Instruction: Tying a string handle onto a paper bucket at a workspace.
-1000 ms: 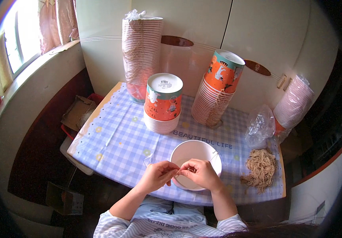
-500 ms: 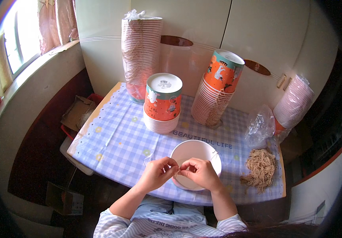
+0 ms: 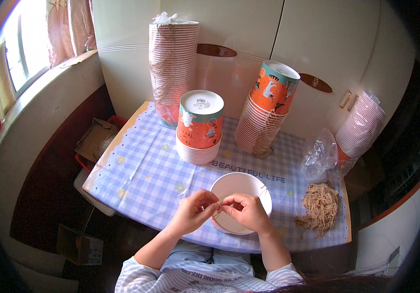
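Note:
A paper bucket, white inside, stands upright at the table's near edge with its mouth up. Over its near left rim my left hand pinches a thin beige cord. My right hand has thumb and forefinger closed on the same cord, its fingertips almost touching the left ones. Both hands hide part of the rim, and the exact lie of the cord between the fingers is hard to see. A short piece of cord shows at the bucket's right rim. To the right lies a tangled pile of beige cords.
An upside-down stack of orange buckets stands behind the bucket, with another stack behind it to the right. A tall wrapped stack rises at the back left. A clear plastic bag and a wrapped stack are at the right.
Both hands stay over the bucket's near left rim; only the fingers have shifted slightly on the cord. The bucket and the stacks have not moved.

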Demonstrator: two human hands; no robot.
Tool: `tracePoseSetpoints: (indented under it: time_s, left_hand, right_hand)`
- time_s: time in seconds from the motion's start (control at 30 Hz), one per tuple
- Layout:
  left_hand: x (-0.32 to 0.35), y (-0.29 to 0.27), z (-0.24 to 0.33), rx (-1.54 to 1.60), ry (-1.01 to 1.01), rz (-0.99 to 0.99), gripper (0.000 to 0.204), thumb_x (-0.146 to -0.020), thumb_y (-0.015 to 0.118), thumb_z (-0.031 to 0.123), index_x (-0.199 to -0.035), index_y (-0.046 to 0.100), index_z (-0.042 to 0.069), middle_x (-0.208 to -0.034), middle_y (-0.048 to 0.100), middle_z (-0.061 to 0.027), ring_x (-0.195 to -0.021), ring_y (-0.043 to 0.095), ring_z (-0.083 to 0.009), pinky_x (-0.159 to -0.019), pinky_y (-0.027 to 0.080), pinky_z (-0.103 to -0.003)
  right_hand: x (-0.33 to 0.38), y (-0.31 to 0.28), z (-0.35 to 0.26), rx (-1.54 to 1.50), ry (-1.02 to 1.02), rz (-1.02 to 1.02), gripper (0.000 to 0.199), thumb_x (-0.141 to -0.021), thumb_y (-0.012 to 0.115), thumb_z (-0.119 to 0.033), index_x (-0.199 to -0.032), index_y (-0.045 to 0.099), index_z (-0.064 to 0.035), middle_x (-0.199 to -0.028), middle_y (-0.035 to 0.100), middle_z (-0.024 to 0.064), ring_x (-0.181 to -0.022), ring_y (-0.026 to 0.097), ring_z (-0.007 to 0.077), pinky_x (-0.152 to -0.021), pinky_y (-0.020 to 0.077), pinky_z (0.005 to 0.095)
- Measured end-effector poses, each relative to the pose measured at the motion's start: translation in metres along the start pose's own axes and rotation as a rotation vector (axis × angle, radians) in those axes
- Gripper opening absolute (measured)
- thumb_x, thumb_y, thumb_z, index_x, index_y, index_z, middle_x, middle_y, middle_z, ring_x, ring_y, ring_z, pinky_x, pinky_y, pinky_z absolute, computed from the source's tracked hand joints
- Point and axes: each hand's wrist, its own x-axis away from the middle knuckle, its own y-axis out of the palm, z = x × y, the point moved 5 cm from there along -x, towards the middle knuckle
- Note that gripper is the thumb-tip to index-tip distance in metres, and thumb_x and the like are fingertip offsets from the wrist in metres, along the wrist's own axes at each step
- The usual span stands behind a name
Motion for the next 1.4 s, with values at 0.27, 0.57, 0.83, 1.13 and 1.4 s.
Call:
tracePoseSetpoints:
  time_s: [0.27,0.57,0.83,1.13,1.4]
  left_hand:
    - [0.007,-0.004,0.019,-0.407,0.041,-0.059,0.014,-0.076,0.066,0.016,-0.085,0.061,0.006,-0.083,0.058,-0.0059,-0.069,0.056,-0.0127,-0.057,0.045,-0.024]
    - [0.011,-0.003,0.003,-0.337,-0.028,-0.060,0.012,-0.075,0.066,0.014,-0.082,0.061,0.006,-0.079,0.057,-0.0053,-0.069,0.056,-0.0124,-0.057,0.046,-0.025]
    - [0.012,-0.003,-0.016,0.409,-0.047,-0.013,0.007,-0.080,0.059,0.009,-0.082,0.056,0.004,-0.075,0.060,-0.0015,-0.056,0.042,-0.0024,-0.047,0.031,-0.018]
    - [0.020,-0.021,-0.040,0.679,-0.228,0.224,0.007,-0.077,0.058,0.005,-0.077,0.051,0.005,-0.073,0.059,-0.0085,-0.051,0.040,-0.0040,-0.045,0.029,-0.017]
    - [0.029,-0.024,-0.004,-0.425,0.140,0.431,0.017,-0.067,0.064,0.001,-0.081,0.056,0.005,-0.075,0.057,-0.0049,-0.065,0.051,-0.0154,-0.055,0.042,-0.026]
  right_hand:
    - [0.001,-0.003,0.001,-0.025,0.027,-0.012,0.010,-0.078,0.064,-0.011,-0.082,0.063,-0.0028,-0.071,0.063,0.0033,-0.060,0.057,0.0081,-0.056,0.0469,0.0225]
    - [0.001,-0.002,0.002,-0.057,0.010,-0.029,0.009,-0.078,0.063,-0.011,-0.081,0.061,-0.0029,-0.072,0.062,0.0028,-0.060,0.056,0.0078,-0.056,0.0462,0.0223]
    - [0.001,0.002,0.003,-0.042,0.010,-0.076,0.005,-0.078,0.062,-0.007,-0.082,0.062,-0.0036,-0.072,0.059,-0.0008,-0.062,0.052,0.0053,-0.057,0.0429,0.0201]
    - [0.001,0.004,0.012,-0.071,0.047,-0.079,0.008,-0.082,0.059,-0.008,-0.085,0.058,-0.0006,-0.073,0.061,0.0038,-0.069,0.059,0.0095,-0.065,0.0480,0.0235]
    - [0.001,0.002,0.007,-0.079,0.032,-0.055,0.007,-0.082,0.059,-0.008,-0.084,0.058,-0.0006,-0.073,0.061,0.0037,-0.068,0.058,0.0089,-0.063,0.0474,0.0226]
